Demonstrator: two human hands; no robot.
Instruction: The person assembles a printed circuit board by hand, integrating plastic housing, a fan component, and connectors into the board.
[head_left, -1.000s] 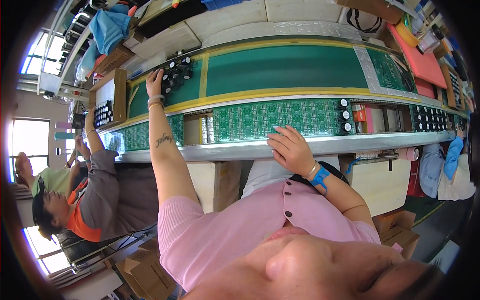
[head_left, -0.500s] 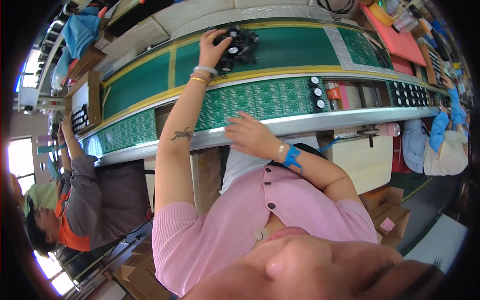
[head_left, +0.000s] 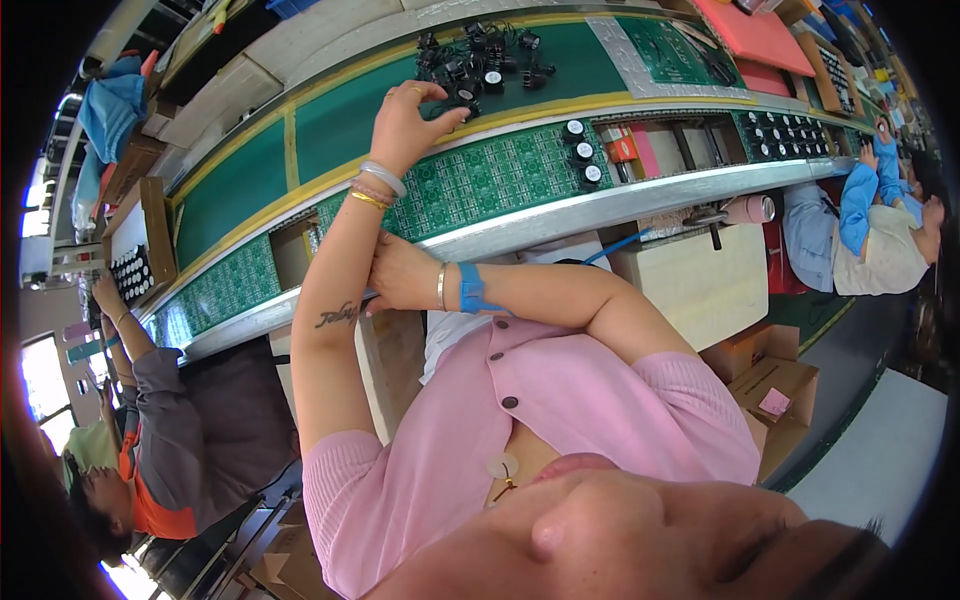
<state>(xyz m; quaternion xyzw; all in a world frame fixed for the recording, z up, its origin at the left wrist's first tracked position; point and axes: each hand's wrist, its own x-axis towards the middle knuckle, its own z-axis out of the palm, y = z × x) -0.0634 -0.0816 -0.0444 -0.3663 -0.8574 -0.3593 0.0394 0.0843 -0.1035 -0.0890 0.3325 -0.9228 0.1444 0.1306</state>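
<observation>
My left hand (head_left: 408, 122) is stretched over the green bench beside a pile of black cylindrical parts (head_left: 493, 82) with white round tops and dark leads. Its thumb and forefinger are apart at the pile's near edge, and I see nothing held between them. My right hand (head_left: 405, 272) reaches across to my left forearm, at the near edge of the bench. Its fingers are mostly hidden by that forearm. Just past both hands lies a long panel of green circuit boards (head_left: 470, 180), with three black parts (head_left: 583, 151) standing at its right end.
A metal rail (head_left: 560, 207) runs along the bench front. Another board panel (head_left: 220, 290) lies to the left, and one filled with parts (head_left: 785, 135) to the right. A co-worker (head_left: 200, 430) sits at left beside a cardboard box (head_left: 150, 235); another person (head_left: 850, 225) is at right.
My left hand has drawn back from on top of the pile to its near edge. My right hand has moved left to my left forearm. The whole view has shifted slightly.
</observation>
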